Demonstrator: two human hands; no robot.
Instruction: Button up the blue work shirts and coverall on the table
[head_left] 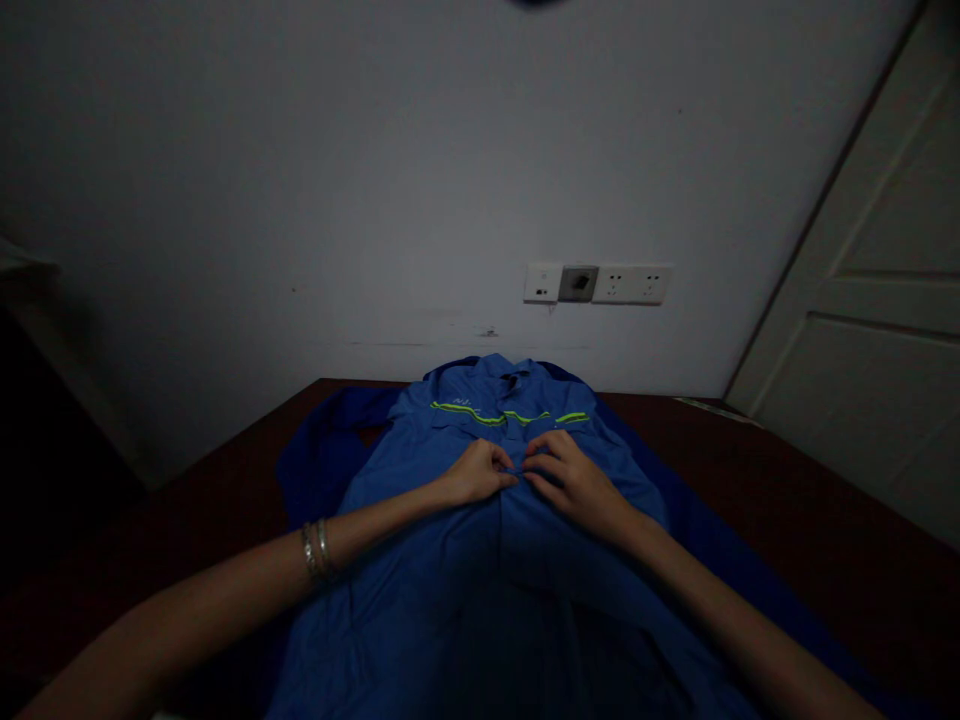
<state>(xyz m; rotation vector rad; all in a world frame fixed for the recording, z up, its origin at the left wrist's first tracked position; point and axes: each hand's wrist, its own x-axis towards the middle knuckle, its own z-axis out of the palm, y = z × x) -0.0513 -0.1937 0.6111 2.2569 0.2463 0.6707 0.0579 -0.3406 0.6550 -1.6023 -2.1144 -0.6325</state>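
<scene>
A blue work jacket [420, 470] with yellow-green stripes across the chest lies spread out, its collar toward the wall and its darker blue sleeves out to both sides. At the middle of its front, my left hand [477, 472] pinches the cloth along the front placket. My right hand [568, 480] is just beside it, thumb and fingers closed on the same raised bit of placket. The two hands' fingertips almost meet. Whether a button or snap sits between them is too dark and small to make out.
The jacket rests on a dark reddish-brown surface [720, 450] that reaches the wall [375, 180]. Sockets [631, 284] are set in the wall above it. A pale panelled door [885, 330] stands at the right. Something dark and boxy [60, 420] is at the left.
</scene>
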